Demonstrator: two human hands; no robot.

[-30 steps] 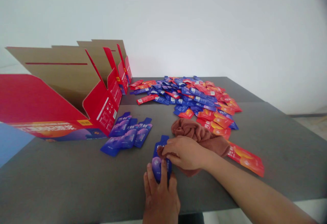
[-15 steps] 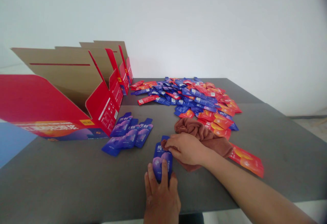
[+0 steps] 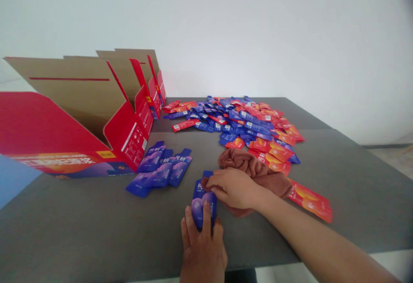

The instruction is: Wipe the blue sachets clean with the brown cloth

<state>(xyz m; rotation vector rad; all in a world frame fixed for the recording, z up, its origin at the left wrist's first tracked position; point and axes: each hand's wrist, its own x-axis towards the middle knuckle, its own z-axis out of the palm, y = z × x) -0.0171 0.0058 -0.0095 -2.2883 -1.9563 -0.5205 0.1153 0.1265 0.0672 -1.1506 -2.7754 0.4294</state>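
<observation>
A blue pouch [image 3: 200, 214] with purple fruit printed on it lies flat on the grey table in front of me. My left hand [image 3: 203, 246] holds its lower end, fingertips on the printed face and thumb along the right edge. Pinched in my right hand [image 3: 234, 188] is a corner of a brown cloth [image 3: 245, 160], pressed against the pouch's upper part. The rest of the cloth lies bunched behind and under that hand. Left of the pouch, several more blue pouches [image 3: 163, 172] overlap in a small group beside a red box.
Open red cardboard boxes [image 3: 127, 139] stand in a row at the left, flaps raised. A big heap of blue and red pouches [image 3: 247, 121] covers the back middle of the grey table [image 3: 97, 227]. One red pouch [image 3: 311, 201] lies by my right forearm.
Both hands keep their hold, the cloth still on the pouch's upper part. The whole view has shifted slightly, with the boxes a little further left.
</observation>
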